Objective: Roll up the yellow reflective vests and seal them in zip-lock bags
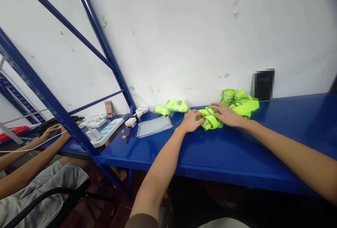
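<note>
A bundle of neon-yellow reflective strap [211,122] with grey bands lies folded on the blue table, between my two hands. My left hand [192,120] is at its left side, thumb and fingers closed on the edge. From the right, my right hand [226,114] grips the bundle, its fingers over the top and its thumb lower down. A looser pile of the same yellow strap [244,106] lies just behind and to the right of my right hand. Another rolled yellow bundle [173,106] rests by the wall, behind my left hand.
Clear plastic bags [154,126] lie left of my left hand. Beyond them are a white device with a cable [133,119] and a power strip [110,131]. A blue rack post [52,77] rises at left, near another person's arms [39,161]. A black object [264,85] leans against the wall.
</note>
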A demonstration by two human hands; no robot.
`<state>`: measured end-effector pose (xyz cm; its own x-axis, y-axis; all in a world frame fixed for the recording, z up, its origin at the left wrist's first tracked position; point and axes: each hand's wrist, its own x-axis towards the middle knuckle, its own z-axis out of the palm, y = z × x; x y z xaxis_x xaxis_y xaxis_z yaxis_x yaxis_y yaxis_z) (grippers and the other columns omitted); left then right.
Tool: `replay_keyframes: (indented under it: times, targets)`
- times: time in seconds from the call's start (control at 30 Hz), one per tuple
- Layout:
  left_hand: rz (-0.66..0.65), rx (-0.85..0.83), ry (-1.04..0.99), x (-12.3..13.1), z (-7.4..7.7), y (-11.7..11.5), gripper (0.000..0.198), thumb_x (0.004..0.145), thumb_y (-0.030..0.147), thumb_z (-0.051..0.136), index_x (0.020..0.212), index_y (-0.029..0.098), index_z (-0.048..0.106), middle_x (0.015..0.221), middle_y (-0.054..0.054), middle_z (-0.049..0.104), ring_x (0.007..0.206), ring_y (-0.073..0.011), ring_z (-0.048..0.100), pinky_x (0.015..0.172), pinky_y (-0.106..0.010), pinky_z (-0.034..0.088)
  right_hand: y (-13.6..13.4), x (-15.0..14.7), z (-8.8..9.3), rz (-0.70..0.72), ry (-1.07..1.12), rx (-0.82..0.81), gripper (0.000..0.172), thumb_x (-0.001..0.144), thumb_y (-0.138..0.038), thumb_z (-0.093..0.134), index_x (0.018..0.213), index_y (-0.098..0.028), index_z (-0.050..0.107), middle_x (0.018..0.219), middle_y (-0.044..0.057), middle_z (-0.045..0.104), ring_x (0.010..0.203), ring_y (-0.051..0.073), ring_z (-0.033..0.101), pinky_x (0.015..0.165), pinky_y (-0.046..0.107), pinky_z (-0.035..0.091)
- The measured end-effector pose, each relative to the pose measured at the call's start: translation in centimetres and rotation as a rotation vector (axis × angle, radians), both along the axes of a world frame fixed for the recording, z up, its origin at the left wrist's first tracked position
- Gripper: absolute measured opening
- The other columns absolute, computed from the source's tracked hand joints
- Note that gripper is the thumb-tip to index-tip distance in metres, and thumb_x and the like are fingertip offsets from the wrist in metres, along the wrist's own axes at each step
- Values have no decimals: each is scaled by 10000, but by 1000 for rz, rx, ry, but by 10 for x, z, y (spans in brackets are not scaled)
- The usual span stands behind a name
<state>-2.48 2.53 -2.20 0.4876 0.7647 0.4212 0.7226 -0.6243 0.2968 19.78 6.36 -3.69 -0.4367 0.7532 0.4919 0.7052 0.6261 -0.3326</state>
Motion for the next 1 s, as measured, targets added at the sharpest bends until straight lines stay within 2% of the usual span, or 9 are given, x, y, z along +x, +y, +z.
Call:
replay_keyframes:
  times: [0.17,0.3,0.43,0.57,0.63,0.7,0.83,0.93,1.0]
  targets:
    - [-101,-170,38,-2,10,-7,465,770,408,655,1214,270,637,1361,-93,475,1296,-289,415,1095,-430,309,3,5,-1,93,15,-125,681,780,-312,543,1439,-196,413,1495,152,361,1315,345,439,1030,442,431]
    - [-176,-326,60,-3,19,-14,625,685,409,746,1280,282,602,1501,-115,333,1395,-356,287,1130,-493,241,0,6,3,125,80,-198,736,774,-292,558,1476,-225,346,1458,146,393,1295,307,459,1024,429,431]
    - [-277,-449,-34,-6,24,-13,783,612,448,797,1339,296,547,1515,-99,351,1409,-371,258,1142,-503,188,-1,6,2,130,79,-170,774,710,-253,646,1444,-191,408,1399,158,464,1291,312,449,1053,445,388]
    - [-339,-639,-464,-14,24,-4,598,820,502,542,1369,267,506,1368,-93,555,1303,-322,449,1058,-467,322,-9,7,11,98,125,-122,541,717,-244,668,1252,-191,603,1234,120,626,1128,311,559,991,431,413]
    - [-242,-606,-641,-18,23,2,542,848,462,488,1343,241,520,1260,-109,634,1213,-313,531,992,-457,379,-15,4,17,122,207,-110,374,726,-294,682,1088,-199,671,1097,73,691,1001,281,602,907,380,448]
    - [-152,-497,-730,-18,20,7,518,814,402,556,1293,205,553,1201,-126,661,1159,-303,565,961,-433,403,-19,-2,21,128,329,-140,242,739,-357,674,901,-177,678,879,40,704,822,231,604,754,317,464]
    - [-173,-359,-752,-14,15,8,598,761,341,659,1322,183,523,1240,-144,628,1202,-296,538,975,-403,416,-22,-18,21,-30,668,-405,309,748,-434,649,618,-190,510,509,-28,482,495,125,410,464,256,315]
    - [-233,-409,-694,-11,14,3,797,738,338,710,1449,215,371,1316,-140,568,1244,-306,506,995,-410,419,-22,-24,18,-25,943,-679,306,760,-441,628,638,-214,463,457,-63,389,409,94,306,400,236,249]
    - [-284,-462,-661,-9,15,-2,966,720,341,741,1518,240,206,1358,-140,528,1229,-303,523,1009,-422,418,-21,-23,18,43,1064,-796,255,781,-428,594,688,-216,486,461,-62,419,395,98,325,401,229,287]
